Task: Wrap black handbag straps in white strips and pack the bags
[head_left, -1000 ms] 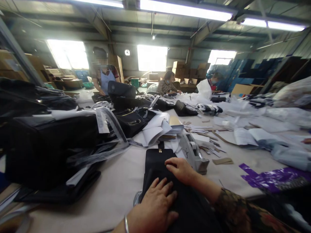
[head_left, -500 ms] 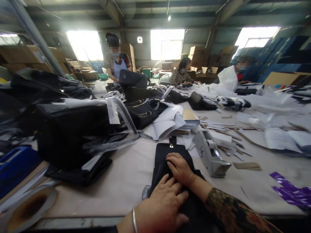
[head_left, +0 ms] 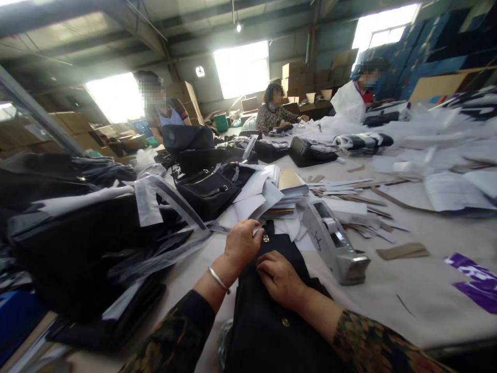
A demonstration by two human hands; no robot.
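Note:
A black bag (head_left: 267, 326) lies flat on the table at the lower middle, with a small gold clasp (head_left: 266, 238) at its far end and a round gold fitting lower down. My left hand (head_left: 243, 243), with a silver bangle at the wrist, is at the bag's far left corner beside the clasp, its fingers closed; what they hold, if anything, is too small to make out. My right hand (head_left: 280, 280) rests on top of the bag just nearer than the clasp, its fingers curled together against the black material.
Right of the bag stands a grey tape dispenser (head_left: 336, 243). Beyond it are paper stacks (head_left: 291, 186) and brown strips (head_left: 403, 251). Large black bags (head_left: 85, 248) with clear plastic fill the left. A purple wrapper (head_left: 476, 280) lies at right. Three people are across the table.
My left hand has moved away from me, from the bag's middle to beside the clasp. My right hand has curled its fingers and drawn slightly nearer. The view has tilted and shifted right.

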